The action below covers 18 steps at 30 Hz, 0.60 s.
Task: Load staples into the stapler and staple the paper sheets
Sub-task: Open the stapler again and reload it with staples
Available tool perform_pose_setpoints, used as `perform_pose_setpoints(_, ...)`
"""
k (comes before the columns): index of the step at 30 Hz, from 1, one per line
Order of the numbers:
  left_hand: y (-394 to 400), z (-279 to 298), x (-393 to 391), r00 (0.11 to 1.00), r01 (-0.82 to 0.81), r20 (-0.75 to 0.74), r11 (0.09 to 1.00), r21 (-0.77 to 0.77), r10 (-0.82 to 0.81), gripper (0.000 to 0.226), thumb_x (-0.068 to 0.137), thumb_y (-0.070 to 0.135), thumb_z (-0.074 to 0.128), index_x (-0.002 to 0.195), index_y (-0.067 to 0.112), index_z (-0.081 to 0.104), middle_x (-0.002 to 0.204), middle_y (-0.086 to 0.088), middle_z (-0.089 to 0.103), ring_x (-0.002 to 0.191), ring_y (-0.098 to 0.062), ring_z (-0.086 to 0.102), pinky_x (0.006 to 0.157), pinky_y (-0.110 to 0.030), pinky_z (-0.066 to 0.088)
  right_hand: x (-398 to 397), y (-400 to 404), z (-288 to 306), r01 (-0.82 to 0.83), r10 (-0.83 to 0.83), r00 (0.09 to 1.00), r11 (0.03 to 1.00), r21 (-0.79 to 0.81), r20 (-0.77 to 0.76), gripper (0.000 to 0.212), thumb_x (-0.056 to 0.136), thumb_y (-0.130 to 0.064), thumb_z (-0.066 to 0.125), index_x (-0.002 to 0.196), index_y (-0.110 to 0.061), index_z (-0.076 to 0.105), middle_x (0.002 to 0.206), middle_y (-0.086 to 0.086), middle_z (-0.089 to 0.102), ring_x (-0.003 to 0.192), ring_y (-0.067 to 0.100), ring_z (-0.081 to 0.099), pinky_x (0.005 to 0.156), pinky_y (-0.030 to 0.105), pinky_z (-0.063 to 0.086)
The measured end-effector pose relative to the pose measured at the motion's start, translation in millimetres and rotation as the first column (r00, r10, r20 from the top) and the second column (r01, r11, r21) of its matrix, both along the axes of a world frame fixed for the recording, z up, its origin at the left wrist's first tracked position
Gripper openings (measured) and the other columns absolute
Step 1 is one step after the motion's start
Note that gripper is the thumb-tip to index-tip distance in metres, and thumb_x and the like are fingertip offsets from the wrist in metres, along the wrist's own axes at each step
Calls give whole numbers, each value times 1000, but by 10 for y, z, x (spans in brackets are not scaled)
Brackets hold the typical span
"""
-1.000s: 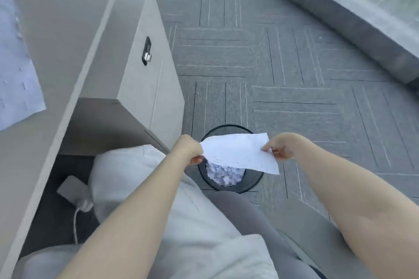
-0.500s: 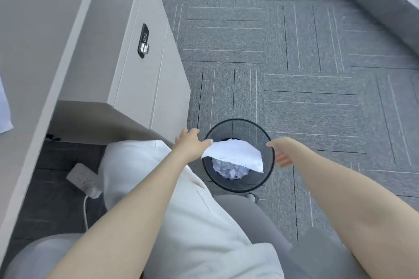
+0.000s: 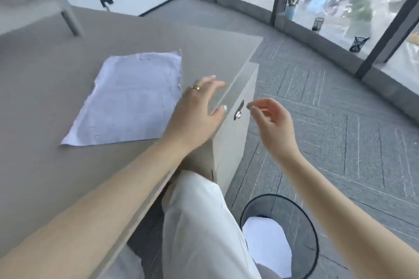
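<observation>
Head view showed the pale, creased paper sheets (image 3: 129, 99) lying flat on the grey desk (image 3: 45, 165), centre-left of the frame; I saw no stapler anywhere. I judged the stapling not begun, so finding the stapler came next. My left hand (image 3: 199, 111) hovered spread over the desk edge, empty. My right hand (image 3: 272, 120) hung mid-frame, fingers loosely curled, holding nothing.
</observation>
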<state>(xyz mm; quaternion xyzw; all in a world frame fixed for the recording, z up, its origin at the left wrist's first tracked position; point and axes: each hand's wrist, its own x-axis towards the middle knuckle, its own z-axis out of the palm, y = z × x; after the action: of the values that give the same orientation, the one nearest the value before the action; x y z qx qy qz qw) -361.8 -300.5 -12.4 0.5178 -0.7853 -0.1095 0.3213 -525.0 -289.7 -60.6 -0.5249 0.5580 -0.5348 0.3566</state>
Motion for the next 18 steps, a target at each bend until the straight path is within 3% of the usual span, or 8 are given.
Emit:
perform_pose_setpoints(2, 7, 83, 478, 930, -245, 305, 965, 99, 205, 70, 80, 48, 58, 140, 22, 31, 154, -6, 18, 139, -26, 19, 110, -41, 16, 331, 20, 232, -125, 120, 991, 990, -71, -66, 15, 89, -12, 55, 84, -24, 62, 85, -10, 64, 77, -4, 59, 70, 9, 44)
perform_pose_setpoints(3, 51, 91, 701, 868, -350, 439, 913, 211, 232, 82, 78, 60, 53, 144, 28, 17, 157, -2, 3, 142, -25, 5, 112, -46, 8, 497, 38, 304, -181, 170, 979, 979, -90, -116, 14, 89, -12, 54, 86, -24, 62, 91, -9, 64, 84, -1, 59, 75, 11, 44)
perform_pose_setpoints(5, 214, 53, 1039, 821, -444, 537, 807, 389, 193, 93, 72, 76, 40, 145, 35, -1, 156, 5, -15, 142, -21, -12, 113, -52, -3, 801, 74, 392, -280, 248, 940, 953, -113, -233, 14, 89, -13, 54, 93, -23, 63, 102, -7, 60, 99, 7, 56, 81, 8, 38)
perform_pose_setpoints(7, 401, -32, 1269, 839, -430, 519, 780, 454, 161, 92, 70, 80, 32, 143, 39, -6, 155, 8, -17, 142, -18, -16, 113, -52, -6, 1048, 110, 453, -362, 310, 893, 926, -110, -327, 16, 87, -14, 56, 99, -23, 62, 110, -9, 57, 109, 8, 51, 81, -1, 32)
perform_pose_setpoints(10, 624, -82, 1494, 846, -397, 514, 809, 433, 140, 83, 76, 76, 28, 144, 39, -3, 156, 9, -13, 142, -14, -13, 115, -48, -4, 1328, 163, 502, -483, 390, 769, 873, -62, -506, 31, 85, -23, 61, 115, -24, 57, 130, -9, 49, 124, 10, 42, 88, 9, 29)
perform_pose_setpoints(13, 822, -41, 1739, 898, -310, 417, 872, 379, 138, 69, 88, 54, 38, 146, 31, 8, 157, 6, -1, 143, -11, -2, 116, -36, 2, 1638, 262, 477, -634, 490, 517, 770, 70, -702, 58, 82, -39, 62, 135, -30, 40, 151, -9, 29, 140, 12, 22, 111, 26, 18)
perform_pose_setpoints(15, 967, 16, 1912, 943, -261, 295, 892, 368, 154, 62, 92, 38, 43, 146, 25, 16, 156, 6, 9, 142, -7, 6, 113, -24, 8, 1848, 325, 437, -680, 532, 352, 710, 181, -770, 67, 83, -50, 55, 142, -33, 28, 155, -9, 21, 144, 13, 12, 118, 36, 8)
perform_pose_setpoints(18, 1261, 98, 2255, 897, -369, 351, 892, 262, 268, 59, 92, 38, 44, 145, 28, 18, 156, 9, 10, 142, -7, 6, 113, -26, 8, 2165, 359, 408, -679, 517, 240, 694, 238, -822, 61, 89, -55, 43, 143, -35, 25, 156, -12, 17, 145, 13, 8, 117, 37, 0)
